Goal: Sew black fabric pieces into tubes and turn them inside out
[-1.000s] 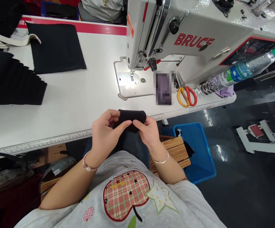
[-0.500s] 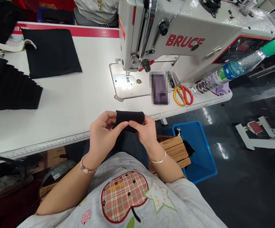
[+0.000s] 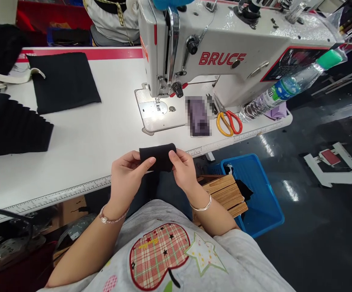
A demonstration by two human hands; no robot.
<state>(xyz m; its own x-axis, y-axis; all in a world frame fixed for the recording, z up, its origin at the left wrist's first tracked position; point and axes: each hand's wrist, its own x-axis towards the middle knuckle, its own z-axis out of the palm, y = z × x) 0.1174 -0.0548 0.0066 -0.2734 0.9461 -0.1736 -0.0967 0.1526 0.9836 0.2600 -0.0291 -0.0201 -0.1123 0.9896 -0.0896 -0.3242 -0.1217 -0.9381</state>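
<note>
A small black fabric piece (image 3: 157, 157), folded into a band, is held between my two hands just off the table's front edge. My left hand (image 3: 127, 174) pinches its left end, thumb on the near face and fingers behind. At its right end, my right hand (image 3: 183, 168) grips with the thumb pressed on the front. Behind the fabric is the sewing machine (image 3: 218, 48) with its lit needle plate (image 3: 154, 108). On the left of the white table (image 3: 103, 134) lie a flat black cloth (image 3: 65, 83) and a stack of black pieces (image 3: 14, 125).
A phone (image 3: 199, 117), scissors (image 3: 229, 123) and a water bottle (image 3: 285, 89) lie right of the needle plate. Below right are a blue basket (image 3: 263, 194) and a wooden slatted seat (image 3: 224, 192). Cream strips (image 3: 14, 76) lie far left. Another person sits behind the table.
My thumbs have moved apart, from meeting at the fabric's middle to nearer its ends, and the black band shows flatter. The camera view has shifted slightly.
</note>
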